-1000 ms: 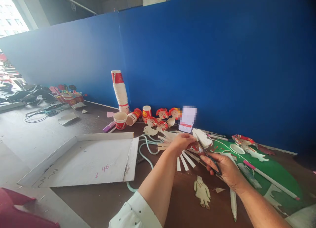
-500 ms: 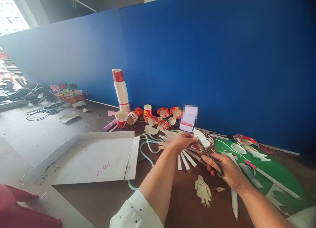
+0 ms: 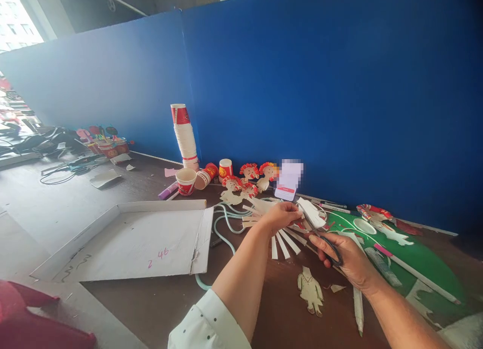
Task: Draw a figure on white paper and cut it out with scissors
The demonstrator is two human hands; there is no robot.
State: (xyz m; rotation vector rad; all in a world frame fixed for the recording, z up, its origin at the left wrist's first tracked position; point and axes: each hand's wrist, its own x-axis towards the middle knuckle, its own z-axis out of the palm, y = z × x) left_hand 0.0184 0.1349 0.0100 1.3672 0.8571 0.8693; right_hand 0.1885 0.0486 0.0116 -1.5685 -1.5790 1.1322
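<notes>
My right hand is wrapped round the dark handles of a pair of scissors, whose blades point up and left. The blades lie against a white piece of cut paper. My left hand pinches the paper's left edge near the blade tips. Beneath that hand fans out a paper cup cut into strips. Closer to me lies a flat paper doll body, with a small paper scrap beside it. A pale marker rests under my right wrist.
Several paper dolls with red fringes stand by a phone. A tall cup stack rises before the blue partition. Left is a shallow white box lid; right, a green sheet carries scraps and a pink-ended marker.
The white paper piece has shifted slightly and the scissor blades have turned a little against it. Both hands stay almost in the same place.
</notes>
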